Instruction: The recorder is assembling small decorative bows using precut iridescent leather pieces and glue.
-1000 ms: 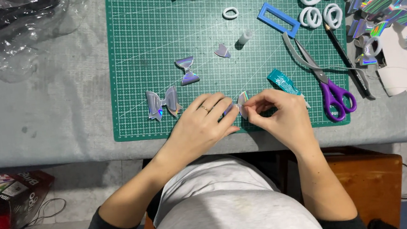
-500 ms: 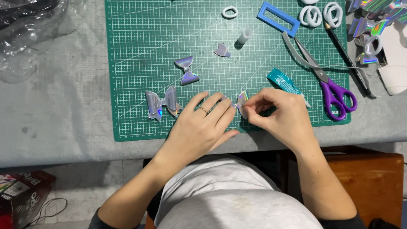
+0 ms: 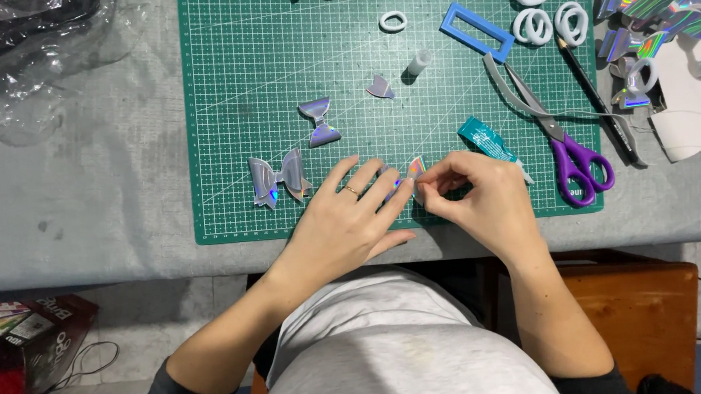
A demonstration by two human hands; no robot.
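both hands meet at the near edge of the green cutting mat [image 3: 270, 76] on the counter: the left hand [image 3: 345, 227] and right hand [image 3: 479, 202] each have a fingertip grip pinched on the small holographic piece [image 3: 416, 167], held between them just above the mat. a finished shiny bow [image 3: 278, 178] sits just left of the left hand, a smaller bow [image 3: 319, 121] beyond it. the teal glue tube [image 3: 486, 141] lies just past the right hand, with the purple scissors [image 3: 564, 146] further right.
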